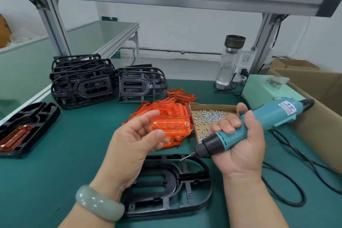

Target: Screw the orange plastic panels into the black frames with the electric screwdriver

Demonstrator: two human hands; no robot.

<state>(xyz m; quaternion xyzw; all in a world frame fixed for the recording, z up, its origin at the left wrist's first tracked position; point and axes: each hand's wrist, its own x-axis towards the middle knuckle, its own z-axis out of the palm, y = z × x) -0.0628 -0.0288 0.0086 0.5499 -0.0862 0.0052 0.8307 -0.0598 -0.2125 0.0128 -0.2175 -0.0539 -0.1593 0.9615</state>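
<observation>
Left hand (137, 135) is pinching one orange panel (171, 126) between thumb and fingers, holding it up above the black frame (166, 185) lying flat on the green mat (64, 153) at the near edge. Right hand (238, 142) is gripping the teal electric screwdriver (259, 122), fingers wrapped round the body, bit pointing down-left over the frame's far rim. Loose orange panels (166, 106) are piling just behind, beside the cardboard screw tray (209, 116). Empty frames (83, 81) are stacking at far left; one assembled frame (26, 127) is sitting at the left edge.
</observation>
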